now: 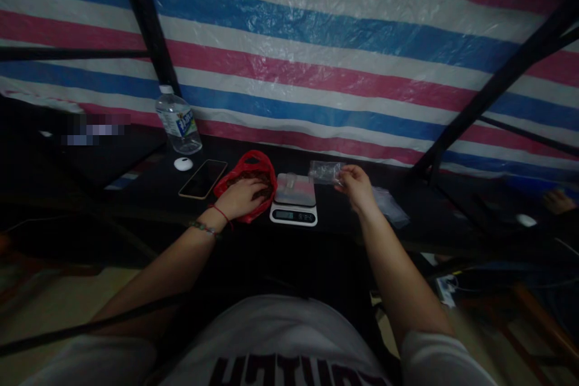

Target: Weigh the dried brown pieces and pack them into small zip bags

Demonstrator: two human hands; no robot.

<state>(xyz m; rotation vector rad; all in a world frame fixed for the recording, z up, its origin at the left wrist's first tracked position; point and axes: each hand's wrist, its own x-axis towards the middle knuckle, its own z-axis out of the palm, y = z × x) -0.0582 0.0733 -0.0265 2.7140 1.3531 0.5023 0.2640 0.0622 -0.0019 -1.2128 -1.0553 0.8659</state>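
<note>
My left hand [243,197] reaches into an open red plastic bag [257,161] and lies over its small dark brown contents [266,179]. The fingers are partly bent, and whether they grip anything cannot be made out. To the right of the bag stands a white digital kitchen scale [294,215] with a lit display. Something small and clear lies on its plate. My right hand [356,186] pinches the right end of a clear plastic bag [326,172], held just beyond the scale's right side. More clear plastic bags [391,206] lie on the table right of that wrist.
A phone [203,179], a white computer mouse [183,164] and a clear plastic bottle [180,123] stand left of the red bag on the black table [235,143]. Dark metal posts frame a striped plastic sheet [307,72] behind. At far right another person's hand [558,200] shows.
</note>
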